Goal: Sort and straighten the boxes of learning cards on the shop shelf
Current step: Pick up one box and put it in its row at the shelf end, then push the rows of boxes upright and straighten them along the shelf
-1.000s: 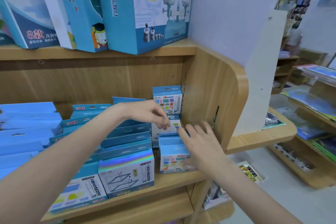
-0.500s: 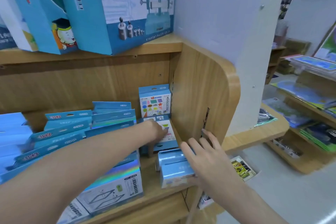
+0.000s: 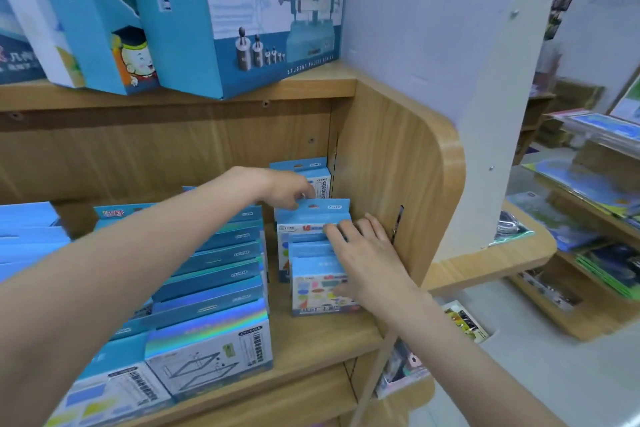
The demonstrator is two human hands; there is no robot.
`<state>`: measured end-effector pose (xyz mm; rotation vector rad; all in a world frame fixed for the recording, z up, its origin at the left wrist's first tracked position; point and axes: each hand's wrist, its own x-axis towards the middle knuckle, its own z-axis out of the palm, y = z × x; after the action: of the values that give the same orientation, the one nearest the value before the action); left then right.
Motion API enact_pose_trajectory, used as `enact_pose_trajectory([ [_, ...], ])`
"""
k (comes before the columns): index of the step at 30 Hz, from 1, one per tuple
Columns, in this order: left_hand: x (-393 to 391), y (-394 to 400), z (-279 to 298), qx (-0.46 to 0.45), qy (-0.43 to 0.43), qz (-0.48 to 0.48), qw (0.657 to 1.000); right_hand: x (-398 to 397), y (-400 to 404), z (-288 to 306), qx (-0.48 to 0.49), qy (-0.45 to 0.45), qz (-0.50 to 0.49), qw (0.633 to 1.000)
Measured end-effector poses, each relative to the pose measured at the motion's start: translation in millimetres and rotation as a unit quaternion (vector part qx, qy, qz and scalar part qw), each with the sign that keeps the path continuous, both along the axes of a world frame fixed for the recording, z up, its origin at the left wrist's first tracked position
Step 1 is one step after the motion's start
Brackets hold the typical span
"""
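A short row of small blue card boxes stands at the right end of the wooden shelf (image 3: 322, 340), against its side panel. My left hand (image 3: 287, 189) pinches the top flap of the middle box (image 3: 308, 218), which stands upright. My right hand (image 3: 367, 253) lies with straight fingers over the tops of the front card boxes (image 3: 317, 291), whose face shows coloured shapes. A further box (image 3: 320, 177) stands behind them at the back.
Left of this row, several blue boxes (image 3: 214, 274) lean in overlapping rows, with holographic-topped ones (image 3: 207, 350) in front. Large blue boxes (image 3: 242, 17) stand on the shelf above. The rounded wooden side panel (image 3: 398, 156) closes off the right. Another display with books (image 3: 595, 184) stands far right.
My left hand rose from low between the boxes to the middle box's flap, and that box now stands upright. My right hand slid forward onto the front boxes, which show their faces again.
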<state>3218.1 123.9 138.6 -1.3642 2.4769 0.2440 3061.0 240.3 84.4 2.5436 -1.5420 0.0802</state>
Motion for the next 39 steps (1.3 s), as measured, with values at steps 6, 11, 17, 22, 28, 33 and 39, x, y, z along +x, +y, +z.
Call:
enact_pose_trajectory([
  [6,9,5,-13,-0.005,0.074,0.028,0.997,8,-12,4,0.052,0.034,-0.041,0.997],
  [11,21,15,-14,-0.02,0.15,0.037,0.988,5,-4,4,0.047,0.009,-0.027,0.998],
  [17,37,35,-10,-0.064,0.249,0.065,0.964,-1,5,6,0.01,-0.027,-0.019,0.999],
  [22,69,80,-3,-0.262,0.287,0.061,0.92,10,16,22,-0.042,-0.11,0.031,0.993],
  [28,175,180,-10,-0.358,0.321,0.162,0.862,92,30,50,-0.091,-0.238,0.155,0.955],
  [33,303,276,-18,-0.358,0.263,0.31,0.84,222,46,57,-0.035,-0.248,0.289,0.924],
  [39,457,364,-29,-0.368,0.185,0.399,0.819,399,71,57,-0.007,-0.233,0.354,0.906],
])
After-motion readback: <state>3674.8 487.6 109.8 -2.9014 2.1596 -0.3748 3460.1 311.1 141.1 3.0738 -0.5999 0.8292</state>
